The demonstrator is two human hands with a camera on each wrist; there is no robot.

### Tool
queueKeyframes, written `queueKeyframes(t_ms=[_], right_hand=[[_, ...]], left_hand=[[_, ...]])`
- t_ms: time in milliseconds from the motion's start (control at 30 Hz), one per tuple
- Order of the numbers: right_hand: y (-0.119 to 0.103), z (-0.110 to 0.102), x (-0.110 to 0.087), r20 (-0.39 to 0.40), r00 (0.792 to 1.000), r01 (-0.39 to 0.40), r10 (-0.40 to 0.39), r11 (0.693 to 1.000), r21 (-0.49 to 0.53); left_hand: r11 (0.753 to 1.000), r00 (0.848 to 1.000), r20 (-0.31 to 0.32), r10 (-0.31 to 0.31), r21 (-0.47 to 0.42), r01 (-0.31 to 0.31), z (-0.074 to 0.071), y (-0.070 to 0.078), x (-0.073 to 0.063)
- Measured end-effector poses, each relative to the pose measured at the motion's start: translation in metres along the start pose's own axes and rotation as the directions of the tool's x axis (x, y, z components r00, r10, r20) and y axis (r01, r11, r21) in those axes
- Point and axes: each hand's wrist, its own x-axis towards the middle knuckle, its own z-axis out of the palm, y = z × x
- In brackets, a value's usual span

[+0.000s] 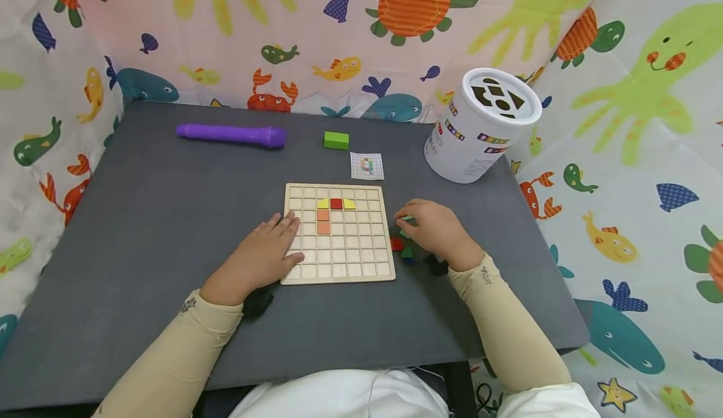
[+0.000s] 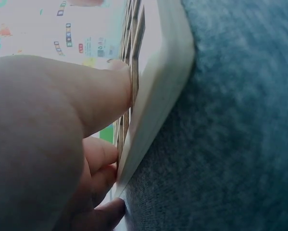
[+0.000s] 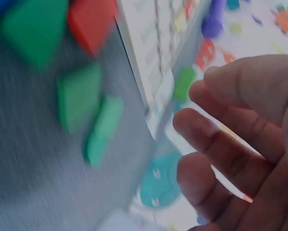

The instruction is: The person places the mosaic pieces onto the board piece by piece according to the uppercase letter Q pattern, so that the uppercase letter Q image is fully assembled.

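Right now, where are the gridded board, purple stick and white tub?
Gridded board [image 1: 338, 243], head view, a bare square near its middle.
Purple stick [image 1: 226, 133], head view, mid-shaft.
White tub [image 1: 477, 129], head view, side wall.

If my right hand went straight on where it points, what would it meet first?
Likely the right edge of the wooden grid board, left of your right hand; the hand's height is unclear, so it might pass above.

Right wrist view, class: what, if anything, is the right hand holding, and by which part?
The right hand holds nothing: no block shows in its grip. The nearby green blocks lie on the table.
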Motion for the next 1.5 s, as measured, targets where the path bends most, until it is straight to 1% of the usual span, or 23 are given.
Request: queueKeyframes(t_ms=[100, 200, 300, 433, 500, 633, 867, 1000, 1133, 1333, 1500], right_hand=[[0.013, -0.008, 0.000, -0.034, 0.998, -0.060, 0.060, 0.998, -0.002], [0.021, -0.011, 0.001, -0.051, 0.993, -0.108, 0.108, 0.994, 0.001], [0.027, -0.008, 0.002, -0.043, 0.990, -0.132, 0.131, 0.991, 0.000], [0.033, 0.001, 0.005, -0.014, 0.990, -0.140, 0.140, 0.990, -0.018], [0.035, 0.004, 0.007, -0.002, 0.988, -0.152, 0.152, 0.988, -0.037], [0.041, 0.013, 0.015, 0.022, 0.981, -0.189, 0.191, 0.979, -0.081], [0.046, 0.015, 0.025, -0.005, 0.972, -0.233, 0.234, 0.967, -0.102], [0.048, 0.020, 0.032, 0.008, 0.967, -0.252, 0.253, 0.964, -0.092], [0.045, 0.015, 0.030, 0.017, 0.965, -0.260, 0.262, 0.962, -0.081], [0.043, 0.014, 0.024, 0.032, 0.957, -0.286, 0.289, 0.955, -0.075], [0.040, 0.013, 0.018, 0.043, 0.956, -0.285, 0.291, 0.952, -0.108]], left_hand=[[1.000, 1.000, 0.001, -0.006, -0.010, 0.006, 0.003, -0.004, 0.000], [1.000, 1.000, -0.001, -0.010, -0.023, 0.010, 0.004, -0.005, -0.002], [0.999, 1.000, 0.000, -0.005, -0.041, 0.005, 0.002, -0.004, -0.003], [0.999, 1.000, 0.001, -0.008, -0.043, 0.008, -0.001, 0.000, -0.003], [0.999, 1.000, -0.003, -0.006, -0.032, 0.005, -0.003, 0.002, -0.002], [1.000, 1.000, 0.000, -0.008, -0.008, 0.008, -0.002, 0.001, 0.001], [1.000, 1.000, 0.017, -0.021, 0.019, 0.021, -0.003, -0.001, 0.002], [0.999, 0.999, 0.025, -0.032, 0.011, 0.032, -0.001, -0.002, 0.002], [1.000, 1.000, 0.008, -0.024, 0.016, 0.023, -0.005, 0.003, -0.002], [1.000, 1.000, 0.000, -0.016, 0.015, 0.016, -0.007, 0.005, -0.005], [1.000, 1.000, -0.002, -0.017, 0.014, 0.017, -0.006, 0.003, -0.004]])
